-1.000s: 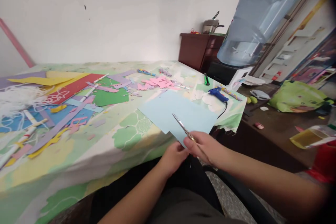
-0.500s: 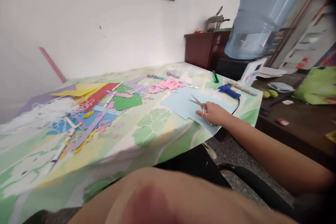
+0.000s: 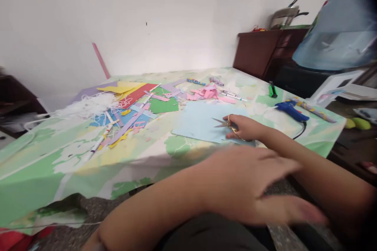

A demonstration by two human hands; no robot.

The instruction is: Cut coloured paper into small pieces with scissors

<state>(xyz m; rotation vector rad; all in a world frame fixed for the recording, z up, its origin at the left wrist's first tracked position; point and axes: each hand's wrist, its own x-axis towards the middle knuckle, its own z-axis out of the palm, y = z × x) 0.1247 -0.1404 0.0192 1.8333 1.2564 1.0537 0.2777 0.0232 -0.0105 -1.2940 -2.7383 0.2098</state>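
My right hand (image 3: pixel 243 127) grips a pair of scissors (image 3: pixel 220 123) by the gold-coloured handles, with the blades spread and pointing left. The scissors are over a light blue sheet of paper (image 3: pixel 194 119) lying on the table; I cannot tell whether the blades touch it. My left hand (image 3: pixel 250 184) is in front of the table's near edge, close to the camera and blurred. Its thumb stands apart from the fingers, and nothing shows in it. To the right of the paper lies a blue glue gun (image 3: pixel 291 110) with a black cord.
Pink paper scraps (image 3: pixel 207 92) and several markers lie behind the blue sheet. Coloured paper and strips, including a green sheet (image 3: pixel 165 106), cover the left side beside tangled white string (image 3: pixel 88 106). A green cutter (image 3: pixel 272 90) lies at the back right, near a water bottle (image 3: pixel 338 27).
The view has swung left, so the table appears further right. My left hand has come up into view from the bottom. The scissors stay in my right hand over the blue paper.
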